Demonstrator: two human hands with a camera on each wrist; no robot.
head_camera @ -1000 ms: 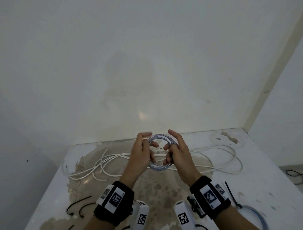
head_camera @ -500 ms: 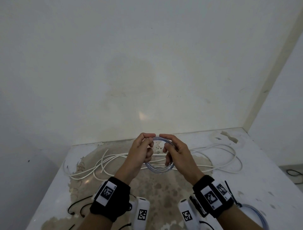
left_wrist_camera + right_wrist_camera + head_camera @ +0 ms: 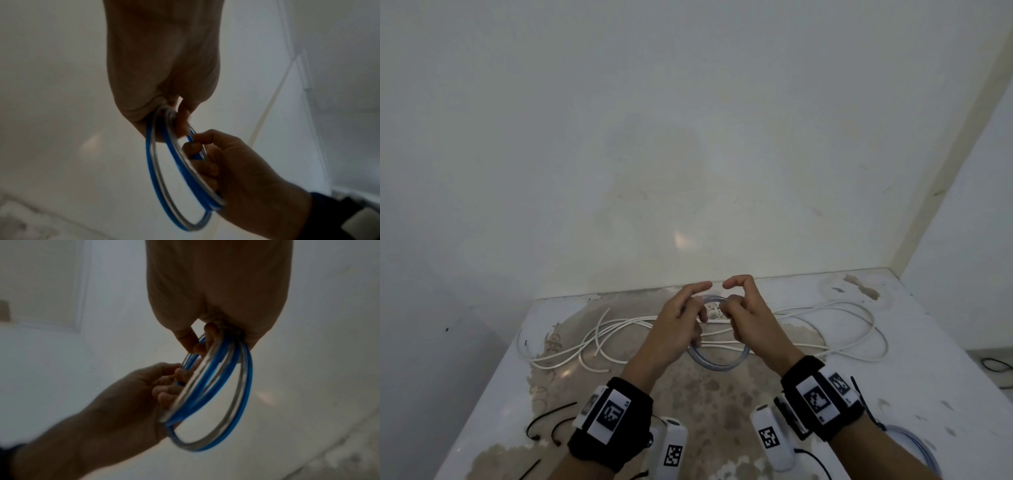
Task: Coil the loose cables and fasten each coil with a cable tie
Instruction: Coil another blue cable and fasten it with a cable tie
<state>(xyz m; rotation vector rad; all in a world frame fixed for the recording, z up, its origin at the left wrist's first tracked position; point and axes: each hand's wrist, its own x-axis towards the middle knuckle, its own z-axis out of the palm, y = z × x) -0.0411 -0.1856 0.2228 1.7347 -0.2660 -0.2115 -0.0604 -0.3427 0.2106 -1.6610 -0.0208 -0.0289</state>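
Note:
A small coil of blue and clear cable (image 3: 717,364) hangs between both hands above the middle of the table. My left hand (image 3: 681,318) grips its left side, with the index finger stretched out past it. My right hand (image 3: 744,315) grips the right side, index finger arched above. In the left wrist view the coil (image 3: 164,162) runs from my left hand's fingers down into the right hand (image 3: 236,170). The right wrist view shows the coil (image 3: 222,394) with several turns, the left hand (image 3: 139,394) gripping its lower left. A long loose white cable (image 3: 842,329) sprawls across the table behind.
Black cable ties (image 3: 551,423) lie at the table's front left, and another black tie (image 3: 864,406) lies by my right wrist. A second blue coil (image 3: 914,445) sits at the front right. The worn white table (image 3: 928,377) meets a wall behind.
Both hands have dropped a little and shifted their grip round the coil. The index fingers have lifted off its top and now point toward each other above it.

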